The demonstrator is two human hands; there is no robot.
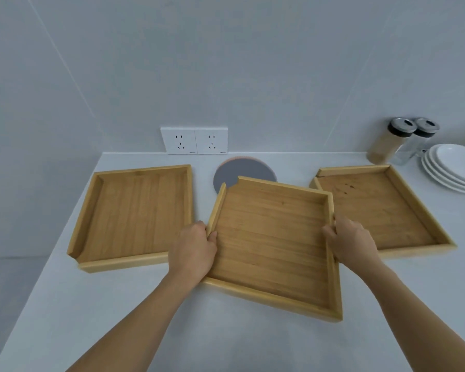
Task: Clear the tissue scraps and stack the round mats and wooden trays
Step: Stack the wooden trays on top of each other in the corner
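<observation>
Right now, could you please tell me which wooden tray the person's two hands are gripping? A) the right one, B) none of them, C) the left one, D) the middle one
D: the left hand and the right hand each clasp a side rail of the middle tray, fingers curled over the edge, while the left tray and the right tray lie untouched on the counter.

Left hand (192, 248) and right hand (350, 242) gripping middle wooden tray (274, 237), two trays beside, grey mat (235, 173) behind
</observation>
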